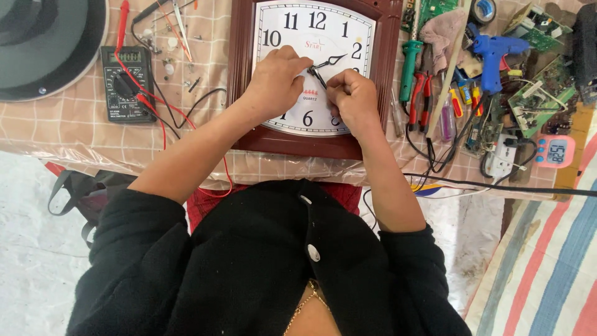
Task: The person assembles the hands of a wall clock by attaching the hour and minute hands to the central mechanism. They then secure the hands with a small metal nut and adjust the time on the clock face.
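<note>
Both hands meet at the centre of the wall clock (314, 71), lying flat on the worktop (62, 124) in the upper middle of the frame. Left hand (277, 81) has its grip narrow, pinched at the black clock hands (326, 65); right hand (353, 96) is curled beside them, its grip hidden. Left of the clock lies a multimeter (126, 84).

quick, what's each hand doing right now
left hand: fingers pinched at the clock hands on the wall clock.
right hand: fingers curled on the clock face, grip unclear.
</note>
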